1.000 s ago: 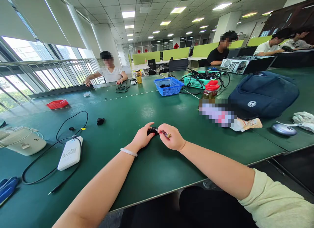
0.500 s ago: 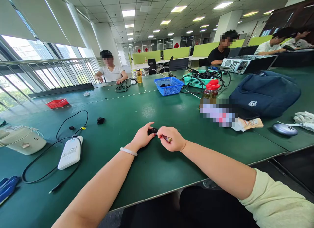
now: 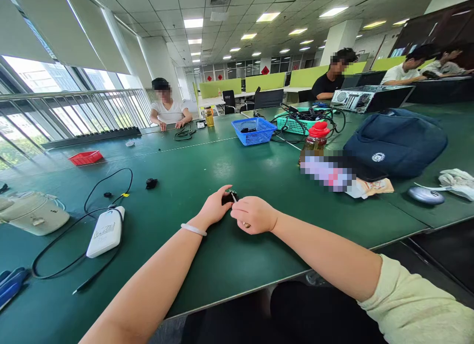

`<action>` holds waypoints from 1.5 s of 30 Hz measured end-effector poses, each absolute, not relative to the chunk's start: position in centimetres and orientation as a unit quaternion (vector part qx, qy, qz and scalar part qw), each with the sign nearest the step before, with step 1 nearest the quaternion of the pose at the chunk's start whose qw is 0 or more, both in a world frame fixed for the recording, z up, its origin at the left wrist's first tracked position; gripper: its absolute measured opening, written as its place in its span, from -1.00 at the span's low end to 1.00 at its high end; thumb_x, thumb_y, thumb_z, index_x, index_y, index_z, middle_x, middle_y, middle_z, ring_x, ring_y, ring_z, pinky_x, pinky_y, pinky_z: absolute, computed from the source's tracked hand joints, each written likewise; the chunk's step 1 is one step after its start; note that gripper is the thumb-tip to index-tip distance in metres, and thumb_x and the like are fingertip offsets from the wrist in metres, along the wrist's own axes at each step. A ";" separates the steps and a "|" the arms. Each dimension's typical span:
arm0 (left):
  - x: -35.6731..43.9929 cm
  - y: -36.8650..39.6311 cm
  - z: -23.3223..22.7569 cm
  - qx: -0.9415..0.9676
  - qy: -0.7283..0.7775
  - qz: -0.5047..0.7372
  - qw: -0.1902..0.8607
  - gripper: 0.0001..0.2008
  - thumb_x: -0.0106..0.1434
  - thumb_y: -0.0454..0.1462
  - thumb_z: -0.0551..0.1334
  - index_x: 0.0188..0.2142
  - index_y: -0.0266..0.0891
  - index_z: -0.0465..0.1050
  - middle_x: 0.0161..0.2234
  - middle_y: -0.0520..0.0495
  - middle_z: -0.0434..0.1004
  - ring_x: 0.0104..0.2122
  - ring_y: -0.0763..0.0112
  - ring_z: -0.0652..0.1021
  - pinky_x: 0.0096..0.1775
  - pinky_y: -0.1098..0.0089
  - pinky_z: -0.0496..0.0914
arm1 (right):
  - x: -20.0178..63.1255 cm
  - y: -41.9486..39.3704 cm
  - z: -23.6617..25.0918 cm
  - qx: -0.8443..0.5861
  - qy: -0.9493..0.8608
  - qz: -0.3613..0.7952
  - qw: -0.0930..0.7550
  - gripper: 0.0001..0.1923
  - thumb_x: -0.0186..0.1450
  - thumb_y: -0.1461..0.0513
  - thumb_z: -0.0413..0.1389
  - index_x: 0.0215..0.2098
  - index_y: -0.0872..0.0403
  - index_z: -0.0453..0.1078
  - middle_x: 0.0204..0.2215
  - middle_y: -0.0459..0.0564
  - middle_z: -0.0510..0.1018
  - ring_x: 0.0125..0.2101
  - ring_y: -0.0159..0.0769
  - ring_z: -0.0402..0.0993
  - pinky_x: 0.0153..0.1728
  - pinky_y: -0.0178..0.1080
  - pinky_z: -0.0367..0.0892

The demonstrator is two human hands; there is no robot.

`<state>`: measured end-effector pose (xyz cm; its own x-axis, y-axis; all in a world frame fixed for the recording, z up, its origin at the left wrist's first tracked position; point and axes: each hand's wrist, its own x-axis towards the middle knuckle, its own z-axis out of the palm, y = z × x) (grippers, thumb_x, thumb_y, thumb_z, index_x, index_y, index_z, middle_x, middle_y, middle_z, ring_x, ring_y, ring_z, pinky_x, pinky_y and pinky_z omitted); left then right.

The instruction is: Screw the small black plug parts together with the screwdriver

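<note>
Left hand (image 3: pixel 215 206) holds small black part (image 3: pixel 228 199) between thumb and fingers, on or just above green table (image 3: pixel 229 275) (can't tell which); right hand (image 3: pixel 254 214) clasps slim tool (image 3: pixel 246 225), tip at the part.

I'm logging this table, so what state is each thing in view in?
Left hand, holding the black part
Right hand, gripping the slim tool
Black part, partly hidden by fingers
Slim tool, tip at the black part
Blue basket, upright
Green basket, heaped with cables
Red-capped bottle, upright, capped
Black cable, loosely looped
Window blinds, partly lowered
Ceiling lights, on
</note>
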<state>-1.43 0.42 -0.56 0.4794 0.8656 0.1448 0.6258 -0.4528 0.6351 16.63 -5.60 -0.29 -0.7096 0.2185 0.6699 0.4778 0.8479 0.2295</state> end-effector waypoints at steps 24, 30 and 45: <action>-1.5 0.6 -0.8 0.829 0.449 0.224 0.247 -0.39 0.22 -0.30 0.26 0.25 -0.16 0.19 0.00 -0.12 0.55 0.00 0.23 0.53 0.11 0.18 0.36 | 16.9 -5.6 0.2 -0.375 -0.697 0.164 0.588 -0.97 0.25 0.23 0.06 -0.34 0.02 0.32 -0.49 -0.11 0.47 -0.53 -0.40 0.38 -0.45 -0.31 0.32; -1.5 0.3 -0.5 0.836 0.440 0.219 0.244 -0.40 0.22 -0.32 0.25 0.25 -0.14 0.19 -0.02 -0.10 0.57 0.00 0.21 0.54 0.12 0.16 0.35 | 17.4 -4.8 0.3 -0.452 -0.631 0.117 0.620 -0.95 0.27 0.22 0.02 -0.34 0.02 0.30 -0.46 -0.10 0.48 -0.52 -0.38 0.39 -0.44 -0.31 0.33; -1.8 0.0 -0.5 0.859 0.415 0.235 0.187 -0.41 0.21 -0.36 0.22 0.23 -0.16 0.22 -0.05 -0.09 0.57 -0.01 0.20 0.52 0.12 0.14 0.35 | 17.3 -6.3 -1.0 -0.498 -0.825 0.005 0.267 -0.78 0.29 0.12 0.16 -0.18 0.08 0.41 -0.28 0.08 0.57 -0.27 -0.13 0.47 -0.23 -0.13 0.37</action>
<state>-1.82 0.03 -0.54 0.5456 0.8001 0.2496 0.6243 -0.5866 0.5159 17.32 -6.27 -1.04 -0.3608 0.8245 0.4359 0.8196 0.5033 -0.2738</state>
